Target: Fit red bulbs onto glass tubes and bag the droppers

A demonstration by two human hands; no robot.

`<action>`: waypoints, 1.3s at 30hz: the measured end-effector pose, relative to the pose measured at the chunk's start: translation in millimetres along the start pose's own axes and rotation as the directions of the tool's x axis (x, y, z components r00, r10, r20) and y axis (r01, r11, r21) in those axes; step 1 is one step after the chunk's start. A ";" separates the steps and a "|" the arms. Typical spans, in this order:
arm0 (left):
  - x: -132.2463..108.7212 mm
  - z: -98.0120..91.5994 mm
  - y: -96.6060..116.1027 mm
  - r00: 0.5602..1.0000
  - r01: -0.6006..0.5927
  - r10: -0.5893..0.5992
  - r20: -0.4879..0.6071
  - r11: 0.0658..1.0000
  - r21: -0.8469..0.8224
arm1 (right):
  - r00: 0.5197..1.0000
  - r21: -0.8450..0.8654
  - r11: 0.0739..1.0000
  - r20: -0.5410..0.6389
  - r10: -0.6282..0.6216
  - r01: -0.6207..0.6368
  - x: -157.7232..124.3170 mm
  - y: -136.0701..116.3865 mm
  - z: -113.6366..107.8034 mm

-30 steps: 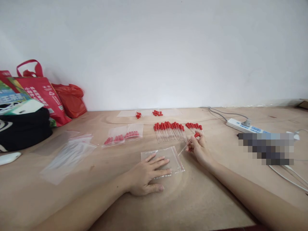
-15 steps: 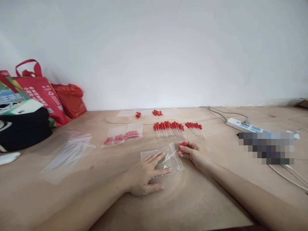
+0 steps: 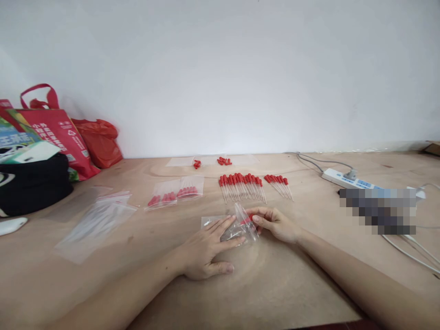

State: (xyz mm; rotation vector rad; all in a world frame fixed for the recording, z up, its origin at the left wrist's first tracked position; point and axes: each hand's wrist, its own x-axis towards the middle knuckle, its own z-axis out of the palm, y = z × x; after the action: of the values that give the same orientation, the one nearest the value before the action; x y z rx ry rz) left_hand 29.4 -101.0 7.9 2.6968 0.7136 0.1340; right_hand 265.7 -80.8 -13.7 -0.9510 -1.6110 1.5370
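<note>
My left hand (image 3: 211, 247) lies flat with its fingers spread, pressing a clear zip bag (image 3: 210, 222) onto the table. At the bag's right-hand mouth, my right hand (image 3: 273, 223) pinches a glass dropper by its red rubber bulb (image 3: 246, 220). The bulb shows through the plastic at the zip strip; the dropper's thin tube points left into the bag and is partly hidden by my left fingers. Beyond the bag lie a row of red-bulbed droppers (image 3: 242, 183) and a smaller group of droppers (image 3: 279, 182).
Filled zip bags (image 3: 175, 192) with red bulbs lie left of the dropper row. Flat zip bags (image 3: 96, 224) are stacked further left. Loose red bulbs (image 3: 224, 161) sit near the wall. A power strip (image 3: 347, 181) with cables is at the right; a red shopping bag (image 3: 65, 137) stands at the left.
My right hand has moved a little left and down, bringing the dropper's red bulb into the bag's mouth. The left hand has stayed in place.
</note>
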 end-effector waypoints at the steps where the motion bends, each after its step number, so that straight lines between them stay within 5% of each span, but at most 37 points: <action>1: -0.4 0.1 -0.3 1.000 -0.001 0.001 -0.013 1.000 -0.013 | 1.000 -0.006 1.000 -0.012 0.008 -0.008 0.6 0.5 0.3; 8: -6.9 2.3 -18.6 0.948 0.188 -0.215 -0.234 0.973 -0.131 | 0.991 -0.030 0.998 -0.125 0.054 -0.058 3.1 5.4 -9.1; 18: -5.6 1.3 -23.3 0.956 0.227 -0.234 -0.179 0.972 -0.060 | 0.989 -0.003 0.991 -0.074 0.130 -0.130 2.0 4.6 -1.2; 26: -6.7 4.7 -26.6 0.951 0.190 -0.201 -0.234 0.979 -0.069 | 0.980 0.021 0.987 -0.118 0.160 -0.159 3.7 3.8 9.9; 32: -6.1 5.1 -27.6 0.945 0.194 -0.214 -0.246 0.976 -0.104 | 0.976 -0.042 0.975 0.013 0.218 -0.218 0.0 -5.9 11.3; 39: -5.5 4.2 -26.1 0.947 0.205 -0.223 -0.229 0.974 -0.102 | 0.945 -0.040 0.986 -0.294 0.145 -0.164 7.6 2.9 15.3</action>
State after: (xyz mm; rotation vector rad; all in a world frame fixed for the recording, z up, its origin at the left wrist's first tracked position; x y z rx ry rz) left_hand 13.3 -83.8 -5.3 2.5346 1.0451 0.4287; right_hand 248.8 -81.3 -17.2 -1.3012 -1.4097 1.3768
